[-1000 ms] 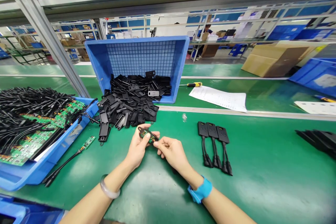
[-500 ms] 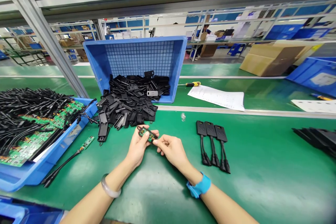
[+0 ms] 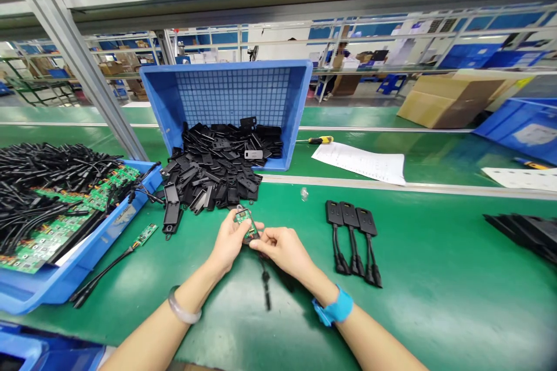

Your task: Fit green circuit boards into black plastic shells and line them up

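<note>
The left hand [image 3: 228,240] and right hand [image 3: 282,252] meet near the middle of the bench [image 3: 435,278], their forearms coming in from its near edge, with a bangle [image 3: 185,306] on the left wrist and a blue wristband [image 3: 335,308] on the right. The left hand grasps a small green circuit board [image 3: 246,225] between thumb and fingers, while the right hand pinches its lower end with thumb and fingertips. The board lies between the hands, nearer the left. Its long axis slants, the upper end pointing away from the person and a little left, the lower end toward the right hand. A thin black cable [image 3: 263,266] appears to hang from it toward the near edge, blurred, ending in a black connector [image 3: 266,293]. Right of the hands lie three black cabled covers [image 3: 352,240] side by side. To the left, a loose board with a lead [image 3: 145,236] lies just beside a blue tray [image 3: 108,243] of boards and cables at the bench's left edge. Beyond the hands, a heap of black plastic covers [image 3: 213,177] spills from a tilted blue crate [image 3: 230,98]
</note>
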Motion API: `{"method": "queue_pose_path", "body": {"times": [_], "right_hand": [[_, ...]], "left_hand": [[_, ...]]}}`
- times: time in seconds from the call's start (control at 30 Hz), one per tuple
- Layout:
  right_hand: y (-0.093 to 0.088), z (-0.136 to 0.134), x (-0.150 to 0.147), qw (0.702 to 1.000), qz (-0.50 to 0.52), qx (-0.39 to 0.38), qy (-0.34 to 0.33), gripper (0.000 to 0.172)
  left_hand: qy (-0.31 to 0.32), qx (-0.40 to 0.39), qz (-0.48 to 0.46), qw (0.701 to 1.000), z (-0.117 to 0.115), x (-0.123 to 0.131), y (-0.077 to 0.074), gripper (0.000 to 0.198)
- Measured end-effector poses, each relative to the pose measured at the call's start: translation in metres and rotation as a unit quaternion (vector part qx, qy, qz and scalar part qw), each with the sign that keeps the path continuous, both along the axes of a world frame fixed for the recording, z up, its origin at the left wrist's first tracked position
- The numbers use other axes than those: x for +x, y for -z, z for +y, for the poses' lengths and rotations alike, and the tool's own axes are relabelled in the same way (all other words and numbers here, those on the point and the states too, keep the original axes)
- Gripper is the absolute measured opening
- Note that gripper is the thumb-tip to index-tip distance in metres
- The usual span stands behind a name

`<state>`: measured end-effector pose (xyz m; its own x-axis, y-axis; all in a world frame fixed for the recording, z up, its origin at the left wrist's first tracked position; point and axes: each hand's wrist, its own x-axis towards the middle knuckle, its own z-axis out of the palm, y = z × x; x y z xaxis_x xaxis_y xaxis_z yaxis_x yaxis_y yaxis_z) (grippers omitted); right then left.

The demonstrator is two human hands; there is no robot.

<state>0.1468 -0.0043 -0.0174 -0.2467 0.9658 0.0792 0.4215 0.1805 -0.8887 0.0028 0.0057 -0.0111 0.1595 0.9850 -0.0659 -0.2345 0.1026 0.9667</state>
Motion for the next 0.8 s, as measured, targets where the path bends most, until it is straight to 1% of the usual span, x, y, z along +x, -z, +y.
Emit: {"method": "queue_pose_path", "body": {"times": [0.1,0.13,0.2,0.23,0.3,0.37,0.43,0.53,0.67,0.8], "right_hand": [[-0.006,-0.003,0.007,0.991,-0.043,0.127,0.018,0.026],[-0.006,-0.003,0.009,0.982,-0.053,0.181,0.024,0.023],[-0.006,-0.001,0.013,0.955,-0.094,0.28,0.027,0.024],[-0.005,0.0,0.014,0.941,-0.119,0.316,0.022,0.026],[-0.003,0.002,0.016,0.918,-0.167,0.36,0.013,0.029],[-0.001,0.003,0.017,0.903,-0.203,0.378,0.009,0.029],[-0.001,0.003,0.017,0.899,-0.219,0.379,0.006,0.028],[0.0,0.003,0.017,0.908,-0.218,0.359,-0.003,0.027],[0.002,0.004,0.017,0.922,-0.206,0.328,-0.009,0.028],[0.004,0.005,0.018,0.927,-0.177,0.331,-0.009,0.028]], "left_hand": [[0.046,-0.003,0.069,0.997,0.004,0.0,0.006,0.028],[0.061,0.003,0.095,0.994,0.004,0.0,0.008,0.024],[0.084,0.024,0.155,0.984,0.004,0.0,0.011,0.018],[0.091,0.042,0.186,0.978,0.003,0.0,0.012,0.015],[0.097,0.079,0.245,0.961,0.002,0.0,0.013,0.011],[0.099,0.109,0.29,0.946,0.0,0.0,0.011,0.008],[0.102,0.125,0.316,0.935,-0.002,0.0,0.009,0.008],[0.103,0.134,0.334,0.927,-0.003,0.001,0.006,0.009],[0.104,0.132,0.336,0.927,-0.003,0.001,0.006,0.01],[0.106,0.127,0.335,0.927,-0.003,0.001,0.007,0.012]]}}
